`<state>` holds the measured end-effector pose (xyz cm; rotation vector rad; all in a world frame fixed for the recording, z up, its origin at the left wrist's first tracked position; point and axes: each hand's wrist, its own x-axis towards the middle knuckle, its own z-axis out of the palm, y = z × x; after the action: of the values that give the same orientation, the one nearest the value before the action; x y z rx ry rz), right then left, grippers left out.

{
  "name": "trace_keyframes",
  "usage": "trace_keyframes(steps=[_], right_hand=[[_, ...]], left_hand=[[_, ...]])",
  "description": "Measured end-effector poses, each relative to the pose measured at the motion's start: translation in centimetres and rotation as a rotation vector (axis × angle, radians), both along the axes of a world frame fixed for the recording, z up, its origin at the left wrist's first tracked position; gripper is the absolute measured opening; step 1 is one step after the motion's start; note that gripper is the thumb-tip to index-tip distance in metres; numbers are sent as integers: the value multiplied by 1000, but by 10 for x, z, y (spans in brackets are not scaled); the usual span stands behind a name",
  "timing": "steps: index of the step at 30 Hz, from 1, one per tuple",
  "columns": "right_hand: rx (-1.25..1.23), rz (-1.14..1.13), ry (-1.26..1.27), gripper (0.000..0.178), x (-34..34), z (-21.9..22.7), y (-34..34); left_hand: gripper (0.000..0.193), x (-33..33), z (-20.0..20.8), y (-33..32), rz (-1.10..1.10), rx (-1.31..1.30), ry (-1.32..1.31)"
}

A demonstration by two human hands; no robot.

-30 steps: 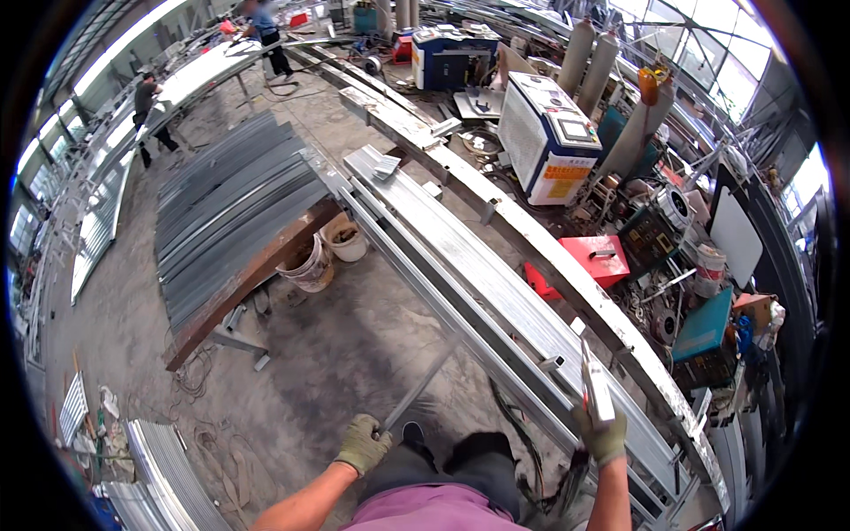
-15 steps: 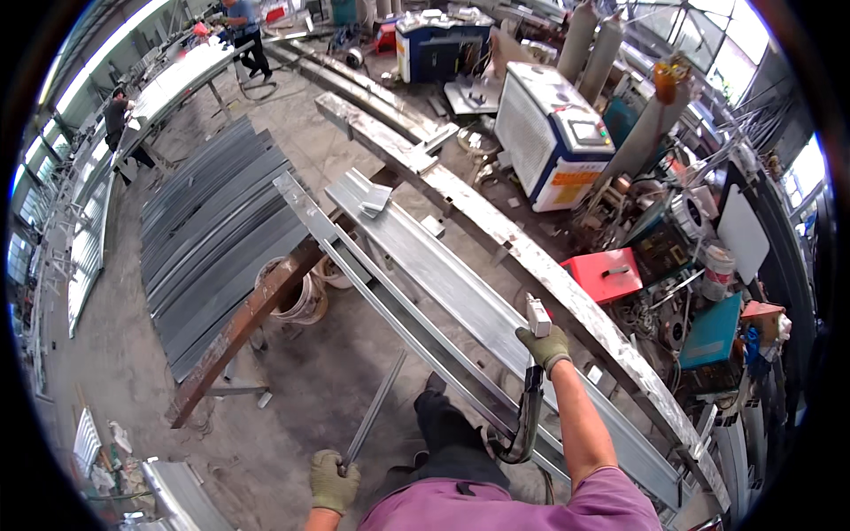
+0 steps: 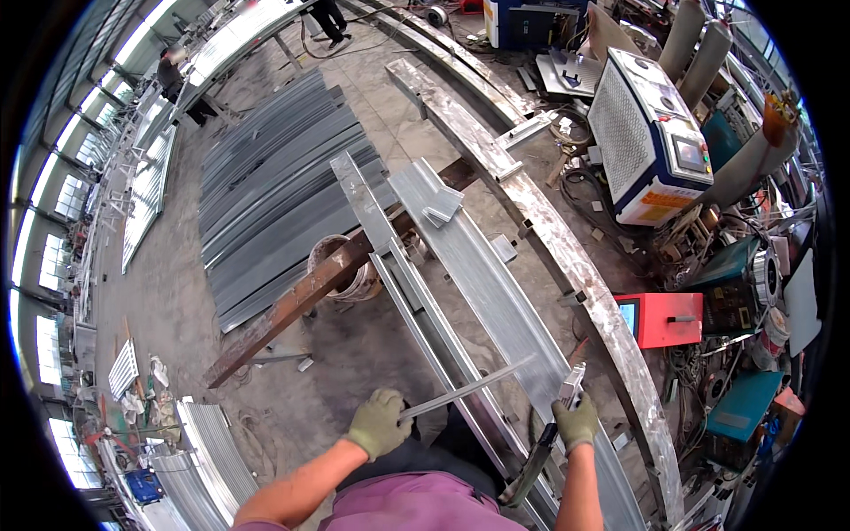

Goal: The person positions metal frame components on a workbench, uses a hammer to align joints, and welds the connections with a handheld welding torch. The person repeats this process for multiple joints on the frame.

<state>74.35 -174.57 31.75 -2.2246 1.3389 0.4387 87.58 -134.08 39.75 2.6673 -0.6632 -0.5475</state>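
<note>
My left hand (image 3: pixel 382 425), in an olive glove, is closed round one end of a thin metal strip (image 3: pixel 465 389). The strip slants up to the right, its far end over a wide grey metal profile (image 3: pixel 496 296). In my gloved right hand (image 3: pixel 577 421) is a handheld torch (image 3: pixel 573 382) with a silver, block-like body, held at the profile's right edge. A thick black hose (image 3: pixel 533 467) hangs from it. Left of the wide profile runs a narrow metal channel (image 3: pixel 425 319). A short bent metal offcut (image 3: pixel 444 206) rests on the wide profile's far end.
A rusty beam (image 3: pixel 297 310) crosses beneath the profiles, a bucket (image 3: pixel 336 257) beside it. Grey panels (image 3: pixel 283 195) cover the floor at left. A long whitish beam (image 3: pixel 558 239), a white-and-blue cabinet (image 3: pixel 651 133) and a red box (image 3: pixel 670 320) stand right. A person (image 3: pixel 173 75) works far left.
My left hand has risen and moved right, swinging the strip from beside my leg to across the profiles. My right hand with the torch is lower in view. The view has shifted.
</note>
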Motion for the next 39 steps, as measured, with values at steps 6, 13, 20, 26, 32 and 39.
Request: trace_keyframes(steps=[6, 13, 20, 26, 32, 39], right_hand=[[-276, 471, -493, 70, 15, 81, 42], [205, 609, -42, 46, 71, 77, 57], [11, 136, -25, 49, 119, 55, 83], [-188, 127, -42, 48, 230, -40, 74], [-265, 193, -61, 46, 261, -96, 81], [-268, 437, 288, 44, 291, -87, 82]], left_hand=[[31, 86, -6, -70, -418, 69, 117], [42, 134, -10, -137, -876, 87, 267], [48, 216, -36, -102, -375, -578, -62], [28, 256, -42, -14, -3, -584, 24], [22, 247, -66, 67, 243, -478, 78], [22, 236, -83, 90, 386, -392, 211]])
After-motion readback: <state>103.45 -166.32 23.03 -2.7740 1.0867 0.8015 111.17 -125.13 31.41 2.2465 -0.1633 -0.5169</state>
